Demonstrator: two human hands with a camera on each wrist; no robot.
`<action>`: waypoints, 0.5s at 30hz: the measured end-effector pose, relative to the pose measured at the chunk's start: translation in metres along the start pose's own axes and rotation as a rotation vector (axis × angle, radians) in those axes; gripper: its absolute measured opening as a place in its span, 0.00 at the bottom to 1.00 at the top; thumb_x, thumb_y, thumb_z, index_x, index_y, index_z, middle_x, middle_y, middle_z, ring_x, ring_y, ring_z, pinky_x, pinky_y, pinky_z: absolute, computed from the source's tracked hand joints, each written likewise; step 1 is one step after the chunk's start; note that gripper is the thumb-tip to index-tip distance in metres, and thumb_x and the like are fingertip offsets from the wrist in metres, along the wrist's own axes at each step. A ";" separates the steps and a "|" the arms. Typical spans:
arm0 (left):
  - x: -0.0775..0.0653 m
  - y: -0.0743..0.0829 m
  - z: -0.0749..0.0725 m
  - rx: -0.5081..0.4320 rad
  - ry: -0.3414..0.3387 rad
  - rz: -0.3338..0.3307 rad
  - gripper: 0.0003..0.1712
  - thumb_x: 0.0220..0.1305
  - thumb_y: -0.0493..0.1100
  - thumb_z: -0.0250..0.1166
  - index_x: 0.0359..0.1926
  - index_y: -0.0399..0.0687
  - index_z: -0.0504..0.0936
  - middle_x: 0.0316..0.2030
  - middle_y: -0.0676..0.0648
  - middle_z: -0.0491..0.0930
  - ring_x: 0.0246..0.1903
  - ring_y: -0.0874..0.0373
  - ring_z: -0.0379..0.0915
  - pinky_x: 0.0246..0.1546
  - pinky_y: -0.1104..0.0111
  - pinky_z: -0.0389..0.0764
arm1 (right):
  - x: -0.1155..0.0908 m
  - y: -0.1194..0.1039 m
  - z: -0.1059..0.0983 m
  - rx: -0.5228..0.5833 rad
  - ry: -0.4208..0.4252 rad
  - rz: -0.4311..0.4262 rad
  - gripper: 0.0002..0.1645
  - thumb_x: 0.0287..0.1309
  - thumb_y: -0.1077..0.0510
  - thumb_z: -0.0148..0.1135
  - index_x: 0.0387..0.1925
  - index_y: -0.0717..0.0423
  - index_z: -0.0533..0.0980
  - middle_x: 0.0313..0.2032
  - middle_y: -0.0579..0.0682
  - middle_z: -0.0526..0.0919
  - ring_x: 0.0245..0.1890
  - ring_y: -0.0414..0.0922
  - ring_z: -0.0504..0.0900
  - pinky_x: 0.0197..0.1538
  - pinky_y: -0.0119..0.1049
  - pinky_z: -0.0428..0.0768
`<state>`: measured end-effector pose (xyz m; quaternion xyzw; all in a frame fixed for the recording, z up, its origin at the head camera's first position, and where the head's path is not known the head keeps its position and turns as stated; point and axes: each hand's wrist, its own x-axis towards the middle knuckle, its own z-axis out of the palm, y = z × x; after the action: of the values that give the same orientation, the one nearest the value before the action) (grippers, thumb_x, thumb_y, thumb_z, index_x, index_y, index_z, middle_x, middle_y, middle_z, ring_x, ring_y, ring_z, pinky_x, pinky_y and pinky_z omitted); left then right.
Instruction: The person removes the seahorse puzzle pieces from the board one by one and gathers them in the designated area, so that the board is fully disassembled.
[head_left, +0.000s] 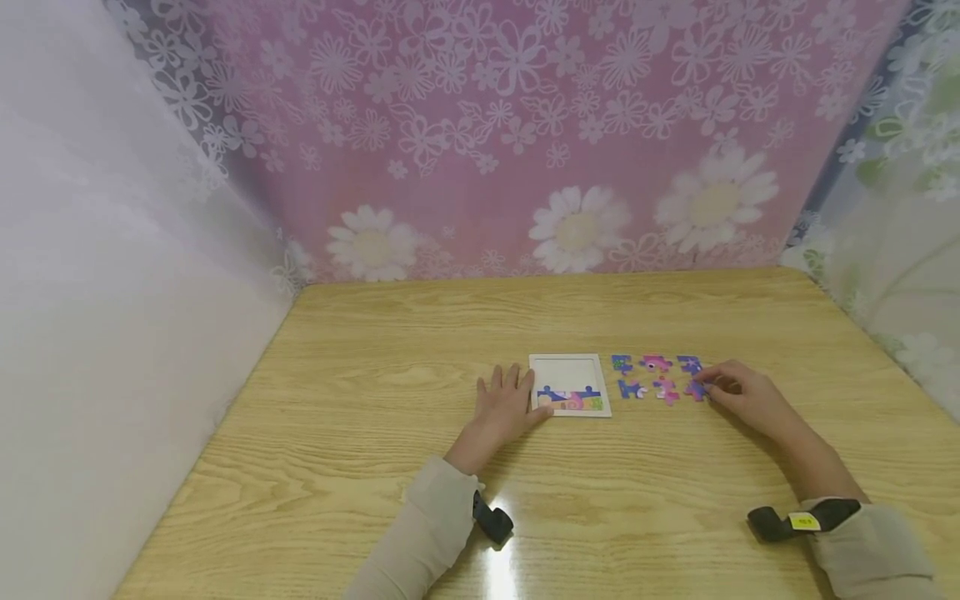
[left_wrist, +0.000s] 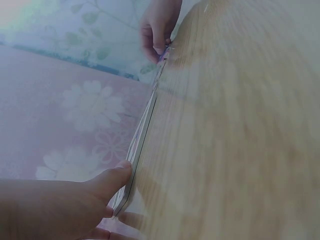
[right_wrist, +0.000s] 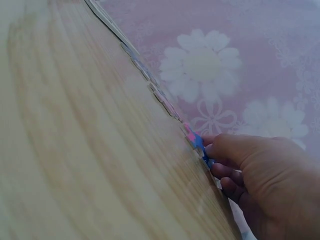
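A white square puzzle tray (head_left: 568, 357) lies on the table, its bottom row filled with joined pieces (head_left: 573, 402) in blue, pink and green. My left hand (head_left: 504, 408) rests at the tray's left side, fingers spread on the table and thumb over the lower left rim. In the left wrist view that thumb (left_wrist: 117, 175) presses the tray's edge (left_wrist: 142, 132). To the right of the tray, my right hand (head_left: 750, 404) pinches a blue and pink puzzle piece (head_left: 696, 390) between thumb and fingertips. The right wrist view shows this piece (right_wrist: 196, 140) low at the tabletop.
Several loose puzzle pieces lie in two rows between tray and right hand, among them a pink one with an eye (head_left: 656, 363) and a blue one (head_left: 632, 389). A flowered pink backdrop (head_left: 465, 200) stands behind the wooden table (head_left: 360, 383); a white wall (head_left: 135, 275) borders the left.
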<state>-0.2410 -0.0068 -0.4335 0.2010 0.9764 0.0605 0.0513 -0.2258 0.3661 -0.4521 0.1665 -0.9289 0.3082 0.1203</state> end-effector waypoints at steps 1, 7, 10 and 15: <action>0.000 0.000 0.000 0.002 -0.001 0.000 0.42 0.62 0.67 0.47 0.69 0.49 0.56 0.67 0.41 0.52 0.66 0.40 0.43 0.59 0.44 0.51 | 0.000 0.000 0.000 -0.006 -0.002 -0.005 0.11 0.55 0.69 0.59 0.41 0.63 0.78 0.38 0.57 0.77 0.33 0.35 0.73 0.33 0.30 0.73; 0.001 0.000 0.002 -0.001 -0.004 -0.001 0.42 0.62 0.67 0.47 0.70 0.49 0.55 0.68 0.41 0.51 0.66 0.40 0.42 0.59 0.43 0.50 | 0.001 0.001 0.000 -0.022 0.007 -0.037 0.11 0.54 0.71 0.60 0.40 0.63 0.79 0.37 0.54 0.76 0.33 0.33 0.70 0.33 0.27 0.70; 0.001 0.000 0.002 0.001 -0.002 -0.004 0.42 0.62 0.67 0.48 0.70 0.49 0.55 0.68 0.41 0.51 0.66 0.40 0.43 0.59 0.43 0.50 | 0.001 0.002 0.001 -0.012 0.003 -0.042 0.11 0.54 0.71 0.59 0.40 0.62 0.79 0.37 0.54 0.75 0.34 0.32 0.69 0.34 0.24 0.70; 0.000 0.001 0.001 0.006 0.003 -0.002 0.42 0.62 0.67 0.48 0.69 0.50 0.55 0.67 0.41 0.52 0.65 0.40 0.44 0.58 0.44 0.51 | 0.000 -0.002 -0.001 0.001 -0.022 -0.008 0.09 0.58 0.68 0.57 0.41 0.62 0.79 0.38 0.54 0.75 0.38 0.32 0.69 0.37 0.22 0.69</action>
<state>-0.2404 -0.0063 -0.4344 0.2000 0.9768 0.0580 0.0492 -0.2251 0.3654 -0.4505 0.1735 -0.9294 0.3061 0.1110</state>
